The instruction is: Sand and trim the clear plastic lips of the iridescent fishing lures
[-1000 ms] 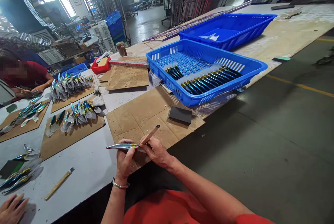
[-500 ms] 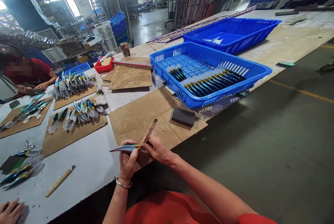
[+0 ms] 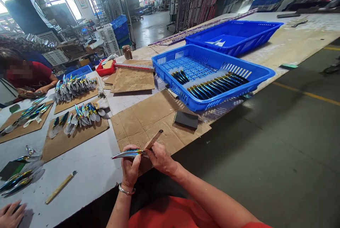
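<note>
A silver-blue fishing lure (image 3: 126, 154) lies nearly level in my left hand (image 3: 130, 171), pinched between thumb and fingers. Its slim end points left; its yellowish end faces my right hand (image 3: 160, 159). That hand is closed on a flat brown stick-like tool (image 3: 154, 139) with a dark upper end. The tool's lower end meets the lure's right end, but fingers hide the contact. Under both hands is a cardboard sheet (image 3: 138, 125) at the table's front edge. A dark sanding block (image 3: 186, 120) rests on the sheet, beyond my right hand.
Beyond the cardboard, a blue basket (image 3: 195, 106) holds rows of lures, with a deeper blue tray (image 3: 239, 49) behind. More lures (image 3: 86, 112) lie on cardboard at left. A wooden-handled knife (image 3: 61, 187) lies nearby. A co-worker (image 3: 29, 75) sits far left; another person's hand (image 3: 12, 214) rests lower left.
The brown tool has tipped lower and to the right, my right hand turning with it. My left hand still holds the lure in nearly the same place.
</note>
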A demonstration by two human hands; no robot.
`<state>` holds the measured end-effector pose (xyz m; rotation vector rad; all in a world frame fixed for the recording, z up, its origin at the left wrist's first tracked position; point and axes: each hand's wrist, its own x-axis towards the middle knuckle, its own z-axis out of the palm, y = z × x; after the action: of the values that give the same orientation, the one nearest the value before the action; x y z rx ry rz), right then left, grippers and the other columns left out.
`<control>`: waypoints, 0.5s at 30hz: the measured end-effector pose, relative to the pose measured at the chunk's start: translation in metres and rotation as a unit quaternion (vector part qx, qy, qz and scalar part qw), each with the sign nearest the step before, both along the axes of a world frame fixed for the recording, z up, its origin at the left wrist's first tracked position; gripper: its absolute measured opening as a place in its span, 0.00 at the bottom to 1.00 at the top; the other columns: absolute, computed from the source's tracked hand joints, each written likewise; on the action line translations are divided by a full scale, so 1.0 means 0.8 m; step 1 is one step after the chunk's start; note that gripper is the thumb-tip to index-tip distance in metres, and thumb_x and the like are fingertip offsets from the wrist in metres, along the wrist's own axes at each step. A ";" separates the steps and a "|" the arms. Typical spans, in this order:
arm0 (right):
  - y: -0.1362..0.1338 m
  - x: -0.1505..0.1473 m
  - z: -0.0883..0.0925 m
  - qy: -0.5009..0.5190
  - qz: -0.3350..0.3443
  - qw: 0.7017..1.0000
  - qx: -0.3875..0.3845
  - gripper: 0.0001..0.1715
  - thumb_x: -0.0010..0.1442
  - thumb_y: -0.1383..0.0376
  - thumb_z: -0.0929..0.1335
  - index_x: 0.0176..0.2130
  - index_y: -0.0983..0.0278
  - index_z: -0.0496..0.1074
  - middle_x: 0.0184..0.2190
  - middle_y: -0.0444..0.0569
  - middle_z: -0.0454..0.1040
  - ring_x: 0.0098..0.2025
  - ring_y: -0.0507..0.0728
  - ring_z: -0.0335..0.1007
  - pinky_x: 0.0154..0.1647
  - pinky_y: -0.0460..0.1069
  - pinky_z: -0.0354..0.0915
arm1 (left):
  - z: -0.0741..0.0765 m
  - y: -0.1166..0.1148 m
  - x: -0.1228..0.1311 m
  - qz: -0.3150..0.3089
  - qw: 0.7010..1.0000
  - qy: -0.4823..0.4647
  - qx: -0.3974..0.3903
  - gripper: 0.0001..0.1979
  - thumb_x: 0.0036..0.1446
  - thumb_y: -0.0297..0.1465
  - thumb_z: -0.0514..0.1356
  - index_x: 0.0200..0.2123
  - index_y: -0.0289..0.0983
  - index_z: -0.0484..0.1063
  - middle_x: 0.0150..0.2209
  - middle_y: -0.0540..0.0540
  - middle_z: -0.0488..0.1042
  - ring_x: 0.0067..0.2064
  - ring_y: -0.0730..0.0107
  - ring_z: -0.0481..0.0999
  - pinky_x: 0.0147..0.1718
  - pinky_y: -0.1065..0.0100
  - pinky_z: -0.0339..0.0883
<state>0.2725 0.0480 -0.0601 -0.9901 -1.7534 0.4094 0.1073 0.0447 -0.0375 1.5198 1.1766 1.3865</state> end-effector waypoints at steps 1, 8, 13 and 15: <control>-0.001 0.000 -0.001 0.005 0.001 1.000 -0.002 0.14 0.76 0.61 0.59 0.40 0.62 0.68 0.34 0.52 0.72 0.35 0.60 0.68 0.36 0.52 0.65 | -0.001 0.000 0.000 0.000 1.000 0.002 0.002 0.10 0.58 0.35 0.63 0.41 0.39 0.71 0.41 0.45 0.73 0.42 0.65 0.74 0.41 0.65 0.71; -0.006 0.006 0.009 0.085 0.073 0.992 -0.052 0.12 0.76 0.59 0.59 0.44 0.61 0.68 0.39 0.52 0.73 0.40 0.59 0.71 0.42 0.53 0.69 | -0.008 -0.001 -0.002 -0.006 1.000 -0.005 -0.002 0.10 0.59 0.35 0.63 0.43 0.39 0.71 0.43 0.45 0.73 0.42 0.65 0.74 0.42 0.65 0.71; -0.006 0.004 0.006 0.089 0.066 0.993 -0.051 0.12 0.76 0.59 0.60 0.44 0.62 0.68 0.39 0.52 0.73 0.40 0.59 0.71 0.42 0.52 0.69 | -0.007 -0.001 -0.002 -0.011 1.000 0.007 0.005 0.10 0.59 0.35 0.63 0.43 0.39 0.70 0.43 0.45 0.72 0.42 0.65 0.73 0.41 0.65 0.71; -0.006 0.003 0.003 0.071 0.046 0.995 -0.044 0.13 0.76 0.59 0.59 0.44 0.62 0.68 0.38 0.53 0.73 0.39 0.59 0.71 0.40 0.52 0.68 | -0.005 -0.002 -0.002 -0.011 1.000 0.014 0.009 0.10 0.60 0.35 0.63 0.43 0.39 0.70 0.42 0.45 0.72 0.42 0.65 0.73 0.41 0.65 0.71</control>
<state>0.2746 0.0431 -0.0574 -0.9214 -1.6688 0.6064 0.1054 0.0433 -0.0416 1.5650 1.1649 1.3684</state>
